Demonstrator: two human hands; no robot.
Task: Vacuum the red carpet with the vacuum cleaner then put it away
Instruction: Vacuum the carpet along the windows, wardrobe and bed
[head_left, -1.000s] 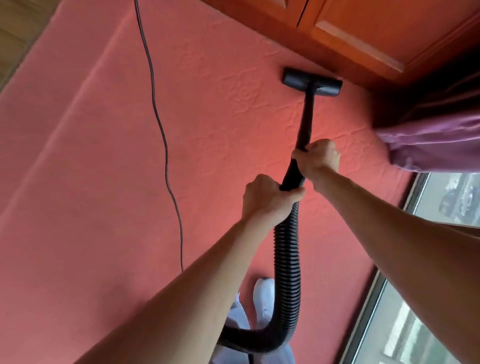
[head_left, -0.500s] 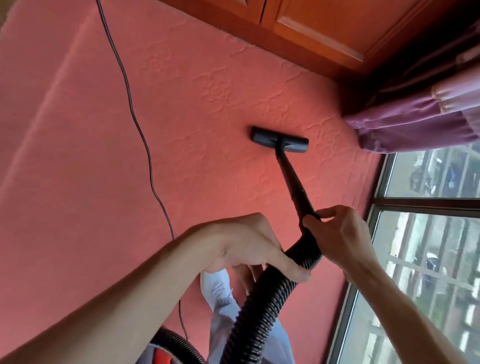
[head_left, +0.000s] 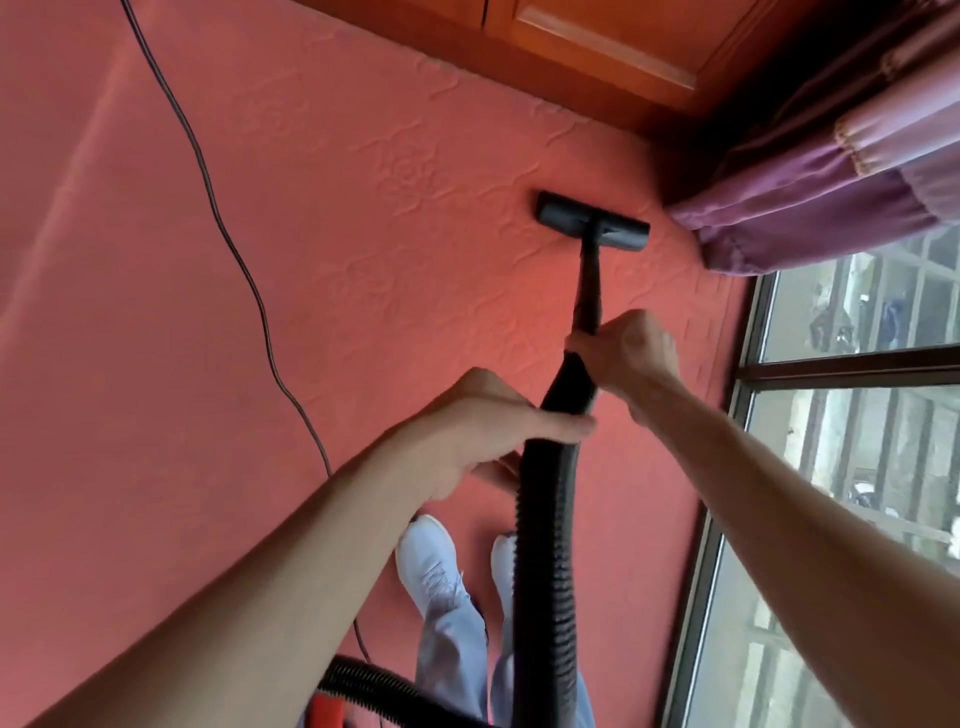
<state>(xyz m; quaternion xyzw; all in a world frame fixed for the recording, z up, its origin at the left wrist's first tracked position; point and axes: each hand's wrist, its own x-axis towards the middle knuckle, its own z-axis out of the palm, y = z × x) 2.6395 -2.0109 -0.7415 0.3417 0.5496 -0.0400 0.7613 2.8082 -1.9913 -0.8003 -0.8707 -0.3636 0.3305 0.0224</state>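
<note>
Red carpet (head_left: 218, 395), embossed, covers the floor; thin black cord (head_left: 244, 275) trails at ten o'clock. Left hand (head_left: 483, 426) wraps the black ribbed hose (head_left: 545, 561); right hand (head_left: 623, 353) clasps the black wand (head_left: 589, 286), running toward twelve o'clock to the black floor nozzle (head_left: 592, 221).

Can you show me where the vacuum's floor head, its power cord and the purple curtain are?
floor head (head_left: 592, 220): head view, middle of the black nozzle bar.
power cord (head_left: 258, 296): head view, thin black line crossing the carpet.
purple curtain (head_left: 810, 208): head view, folded lower hem.
</note>
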